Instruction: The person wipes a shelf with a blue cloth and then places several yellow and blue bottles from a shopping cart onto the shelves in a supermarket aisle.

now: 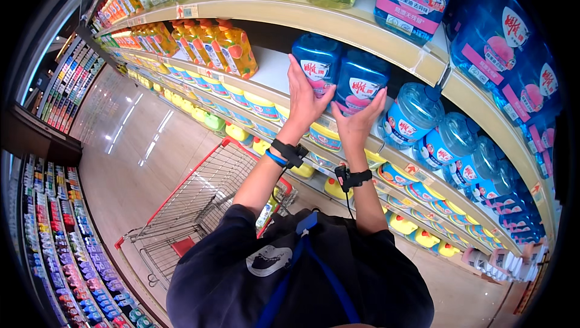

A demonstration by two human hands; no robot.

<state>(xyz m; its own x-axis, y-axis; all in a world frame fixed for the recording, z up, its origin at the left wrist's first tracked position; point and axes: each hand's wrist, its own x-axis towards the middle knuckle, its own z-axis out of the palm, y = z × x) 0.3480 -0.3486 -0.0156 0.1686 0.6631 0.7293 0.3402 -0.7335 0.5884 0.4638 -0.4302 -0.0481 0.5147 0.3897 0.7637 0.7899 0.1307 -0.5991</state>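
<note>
Two blue dish-soap bottles with pink fruit on their labels stand side by side at the front of a white shelf. My left hand (306, 93) is on the left blue bottle (316, 49), fingers along its left side and thumb near its lower right front. Around the lower front of the right blue bottle (366, 65) is my right hand (359, 122), its thumb at the left and fingers at the right. The bottles' backs are hidden. Each wrist carries a black strap with a small device.
Orange bottles (238, 51) line the shelf to the left; clear-topped blue jugs (410, 113) stand to the right. Above runs a shelf edge (290, 10) with price tags. Yellow-lidded tubs (260, 106) fill lower shelves. A red-trimmed shopping cart (188, 178) is at my left.
</note>
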